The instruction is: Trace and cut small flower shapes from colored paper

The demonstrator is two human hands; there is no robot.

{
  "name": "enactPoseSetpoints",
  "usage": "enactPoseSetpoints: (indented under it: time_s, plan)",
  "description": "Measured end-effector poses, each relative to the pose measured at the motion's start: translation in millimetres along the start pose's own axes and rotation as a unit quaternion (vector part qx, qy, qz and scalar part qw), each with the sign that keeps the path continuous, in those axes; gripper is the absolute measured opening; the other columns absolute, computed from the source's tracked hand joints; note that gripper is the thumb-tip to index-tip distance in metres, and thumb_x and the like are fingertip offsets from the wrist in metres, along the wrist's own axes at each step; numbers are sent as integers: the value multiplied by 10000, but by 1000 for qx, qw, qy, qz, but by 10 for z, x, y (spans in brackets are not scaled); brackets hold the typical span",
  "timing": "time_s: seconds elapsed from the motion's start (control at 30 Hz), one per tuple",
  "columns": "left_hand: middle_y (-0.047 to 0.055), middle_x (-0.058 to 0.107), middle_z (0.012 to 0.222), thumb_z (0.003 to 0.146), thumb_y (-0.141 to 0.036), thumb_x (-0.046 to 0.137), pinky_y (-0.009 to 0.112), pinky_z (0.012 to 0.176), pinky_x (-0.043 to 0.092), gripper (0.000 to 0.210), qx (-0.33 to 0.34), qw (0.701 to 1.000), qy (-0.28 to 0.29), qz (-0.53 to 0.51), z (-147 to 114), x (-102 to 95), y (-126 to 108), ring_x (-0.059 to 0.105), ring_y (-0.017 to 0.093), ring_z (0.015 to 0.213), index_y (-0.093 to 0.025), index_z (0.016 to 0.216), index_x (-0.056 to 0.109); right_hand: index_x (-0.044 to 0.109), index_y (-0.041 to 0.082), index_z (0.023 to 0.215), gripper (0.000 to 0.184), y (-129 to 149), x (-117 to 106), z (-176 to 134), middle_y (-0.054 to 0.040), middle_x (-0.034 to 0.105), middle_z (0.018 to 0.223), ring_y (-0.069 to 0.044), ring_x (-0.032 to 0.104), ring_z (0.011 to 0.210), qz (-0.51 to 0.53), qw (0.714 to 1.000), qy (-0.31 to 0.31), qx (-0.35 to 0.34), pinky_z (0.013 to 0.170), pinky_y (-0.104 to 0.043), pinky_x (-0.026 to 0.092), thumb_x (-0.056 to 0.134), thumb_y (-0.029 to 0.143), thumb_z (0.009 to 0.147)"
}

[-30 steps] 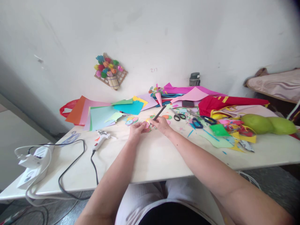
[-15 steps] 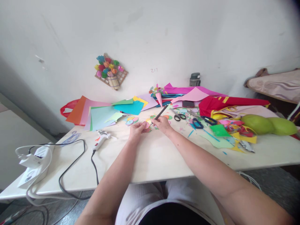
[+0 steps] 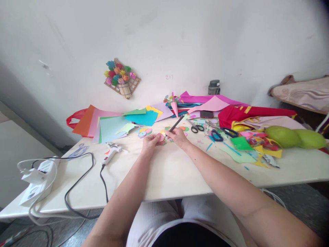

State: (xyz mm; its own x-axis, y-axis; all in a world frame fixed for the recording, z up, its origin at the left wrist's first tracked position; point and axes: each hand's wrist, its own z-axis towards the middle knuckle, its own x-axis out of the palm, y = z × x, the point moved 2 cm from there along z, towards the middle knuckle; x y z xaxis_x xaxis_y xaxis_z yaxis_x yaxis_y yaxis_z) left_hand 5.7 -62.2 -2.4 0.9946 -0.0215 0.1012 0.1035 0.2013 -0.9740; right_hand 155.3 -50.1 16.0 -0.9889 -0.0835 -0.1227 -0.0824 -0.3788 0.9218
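Near the middle of the table, my left hand [image 3: 151, 141] is closed on a small pink paper piece [image 3: 161, 138]. My right hand [image 3: 178, 136] grips a dark pen [image 3: 177, 123], slanting up to the right, its lower end close to the pink piece. Whether the tip touches the paper I cannot tell. Small cut paper circles [image 3: 144, 132] lie just beyond my left hand, and more round cutouts [image 3: 183, 128] lie beyond my right. A pair of black-handled scissors [image 3: 197, 128] rests to the right of the pen.
A white glue gun [image 3: 112, 153] with a black cord lies at left, near a power strip [image 3: 38, 185]. Coloured paper sheets [image 3: 110, 127] line the back. Blue-handled scissors [image 3: 217, 135], paper scraps [image 3: 239, 154] and a green cushion-like object [image 3: 293, 137] are at right.
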Motion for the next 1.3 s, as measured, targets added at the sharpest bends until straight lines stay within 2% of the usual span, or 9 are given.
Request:
enactPoseSetpoints:
  time_s: [0.43,0.7,0.97,1.3]
  plan:
    - [20,623,621,578,-423,734,366,663,541,345,-1,1000,4,-9,13,-5,19,646,190,573,-112,628,593,570,144,592,278,-82,5,37,-6,561,512,-101,492,490,-27,1000,-5,-4,498,-215,379,578,407,681]
    - [23,623,628,600,-411,723,361,673,542,327,-1,1000,7,-6,4,-5,2,650,194,589,-108,655,611,568,142,579,290,-31,-46,27,-7,551,503,-97,465,464,-24,999,-38,15,467,-217,356,582,418,668]
    - [37,638,630,606,-379,728,335,675,542,297,4,1000,22,-5,-3,-4,1,628,160,613,-100,662,643,595,132,618,279,59,41,-30,6,533,496,-94,465,472,13,999,43,-31,476,-215,359,606,408,656]
    - [-9,564,514,570,-360,747,313,639,537,299,-11,1000,7,-22,-15,9,-19,624,156,561,-119,551,570,628,125,589,281,-5,77,-12,-1,553,491,-91,472,477,-19,997,55,-42,478,-206,356,619,399,648]
